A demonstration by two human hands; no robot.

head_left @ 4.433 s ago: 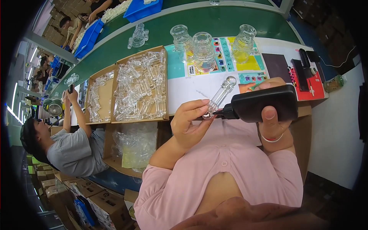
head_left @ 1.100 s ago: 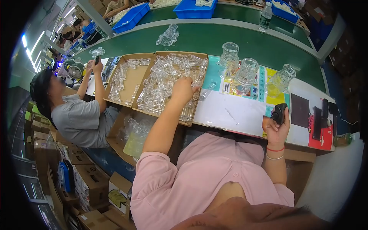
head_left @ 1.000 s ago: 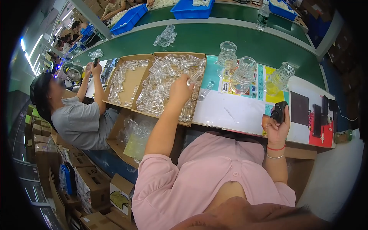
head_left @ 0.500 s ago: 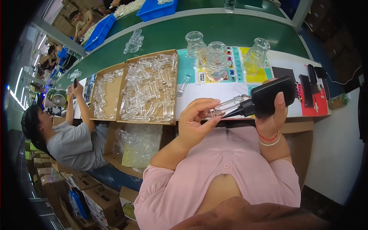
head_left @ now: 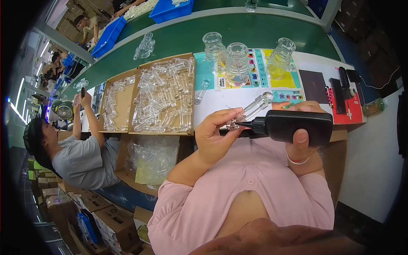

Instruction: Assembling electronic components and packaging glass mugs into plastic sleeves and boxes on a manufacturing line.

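Note:
Between the thumb and fingers of my left hand (head_left: 216, 132) is the near end of a clear glass tube (head_left: 256, 107), its rounded far end pointing up and to the right. My right hand (head_left: 304, 142) is wrapped round a black squeeze bottle (head_left: 299, 127), held on its side. The bottle's tapered black nozzle (head_left: 251, 125) points left, and its tip meets the tube's end at my left fingertips. Whether anything comes out of the tip is too small to tell. Another clear tube (head_left: 202, 92) lies on the sheet just beyond my left hand.
A cardboard tray (head_left: 163, 95) full of clear tubes stands to the left. Three clear glass vessels (head_left: 237, 63) stand beyond my hands. Black items lie on a red sheet (head_left: 346, 108) at the right. A person in a grey shirt (head_left: 83, 161) works at the left.
The bottle has turned flatter and broader side up, its nozzle tip moving up against the tube's end. The tube now tilts up and right, its far end showing above the bottle.

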